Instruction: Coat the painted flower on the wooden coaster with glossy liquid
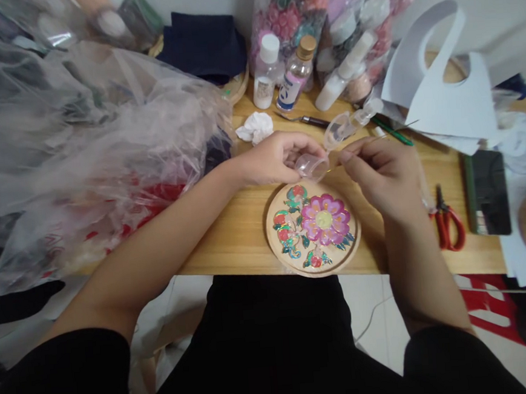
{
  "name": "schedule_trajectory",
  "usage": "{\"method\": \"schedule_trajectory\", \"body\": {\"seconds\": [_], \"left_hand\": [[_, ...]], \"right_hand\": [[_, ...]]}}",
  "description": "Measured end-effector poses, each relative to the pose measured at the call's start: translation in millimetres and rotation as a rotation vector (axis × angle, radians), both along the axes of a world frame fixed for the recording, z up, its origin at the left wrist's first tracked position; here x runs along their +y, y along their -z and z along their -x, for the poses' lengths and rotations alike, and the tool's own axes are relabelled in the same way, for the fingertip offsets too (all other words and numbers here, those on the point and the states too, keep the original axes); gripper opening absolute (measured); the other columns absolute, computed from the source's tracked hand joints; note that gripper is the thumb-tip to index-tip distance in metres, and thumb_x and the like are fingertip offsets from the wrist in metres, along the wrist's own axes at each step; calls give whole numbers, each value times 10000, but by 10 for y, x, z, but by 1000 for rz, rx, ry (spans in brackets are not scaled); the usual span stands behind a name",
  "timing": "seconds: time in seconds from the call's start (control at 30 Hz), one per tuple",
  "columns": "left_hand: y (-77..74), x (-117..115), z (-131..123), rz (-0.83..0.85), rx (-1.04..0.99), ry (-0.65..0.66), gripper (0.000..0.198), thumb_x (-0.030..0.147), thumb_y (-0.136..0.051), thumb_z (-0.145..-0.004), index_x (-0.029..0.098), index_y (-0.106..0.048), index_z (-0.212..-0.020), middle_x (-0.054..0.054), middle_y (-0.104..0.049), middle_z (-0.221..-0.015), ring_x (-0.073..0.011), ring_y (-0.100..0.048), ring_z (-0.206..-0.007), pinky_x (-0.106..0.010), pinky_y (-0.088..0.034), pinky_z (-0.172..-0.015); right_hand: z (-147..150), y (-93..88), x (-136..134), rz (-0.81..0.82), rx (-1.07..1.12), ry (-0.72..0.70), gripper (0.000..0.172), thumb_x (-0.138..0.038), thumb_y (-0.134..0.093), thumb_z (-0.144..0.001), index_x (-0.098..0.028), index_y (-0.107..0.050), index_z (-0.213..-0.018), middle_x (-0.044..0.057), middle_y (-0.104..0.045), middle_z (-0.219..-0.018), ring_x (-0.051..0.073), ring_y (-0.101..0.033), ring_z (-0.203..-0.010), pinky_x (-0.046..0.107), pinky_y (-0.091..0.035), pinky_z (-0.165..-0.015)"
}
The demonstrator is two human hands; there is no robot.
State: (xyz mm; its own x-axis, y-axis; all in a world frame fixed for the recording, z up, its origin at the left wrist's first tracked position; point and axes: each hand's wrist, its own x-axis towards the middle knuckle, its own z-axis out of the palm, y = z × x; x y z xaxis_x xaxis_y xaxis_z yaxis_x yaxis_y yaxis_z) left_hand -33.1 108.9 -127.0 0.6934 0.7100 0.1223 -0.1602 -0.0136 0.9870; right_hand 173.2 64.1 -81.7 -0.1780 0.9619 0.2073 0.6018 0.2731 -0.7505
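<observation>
Just beyond a round wooden plate (273, 245) at the table's front edge, my left hand (289, 155) grips a small clear plastic cup (311, 167), tilted with its opening toward the right. My right hand (376, 167) pinches a thin stick (397, 130), whose yellowish lower end reaches to the cup's rim. A pink and purple flower (325, 219) with a yellow centre, smaller red and green fruit shapes and leaves with gold outlines cover the plate. Another clear plastic cup (337, 129) lies right behind my hands.
Bottles (292, 79), a crumpled tissue (256, 128) and a dark-handled tool (315, 122) are behind my hands. Red-handled scissors (450, 228) and a phone (488, 191) lie to the right. Clear plastic bags (103, 130) cover the left. White paper pieces (447, 109) stand back right.
</observation>
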Motion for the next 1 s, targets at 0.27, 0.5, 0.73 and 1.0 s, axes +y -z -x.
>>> {"method": "schedule_trajectory", "body": {"seconds": [0.27,0.5,0.73,1.0], "left_hand": [[-17,13,-10,-9,6,-19,356,127,-814,-604,146,-656,-923,-53,-723,-1015,-178,-689,-1002,-299,-556,-937],[-30,9,-30,58,-17,-39,349,53,-795,-597,143,-655,-905,-29,-715,-950,-209,-681,-1052,-345,-558,-958],[-60,1,-49,75,-7,-87,294,42,-766,-624,153,-657,-873,0,-707,-918,-206,-666,-1090,-318,-557,-941],[-50,0,-39,73,5,-39,350,-5,-728,-606,156,-660,-909,1,-704,-973,-187,-663,-1069,-318,-524,-964]], "right_hand": [[-51,-213,-67,182,105,-360,152,-167,-649,-840,-166,-657,-688,-34,-557,-546,60,-428,-473,216,-314,-440],[43,-219,-88,147,-72,-601,258,-242,-623,-884,-178,-626,-634,-26,-619,-559,58,-421,-435,210,-340,-428],[73,-185,-85,86,-164,-632,179,-186,-640,-875,-153,-640,-699,-1,-651,-567,55,-463,-446,204,-355,-454],[91,-181,-84,67,-183,-657,173,-181,-627,-886,-134,-669,-726,14,-661,-585,47,-437,-448,202,-342,-457]]}}
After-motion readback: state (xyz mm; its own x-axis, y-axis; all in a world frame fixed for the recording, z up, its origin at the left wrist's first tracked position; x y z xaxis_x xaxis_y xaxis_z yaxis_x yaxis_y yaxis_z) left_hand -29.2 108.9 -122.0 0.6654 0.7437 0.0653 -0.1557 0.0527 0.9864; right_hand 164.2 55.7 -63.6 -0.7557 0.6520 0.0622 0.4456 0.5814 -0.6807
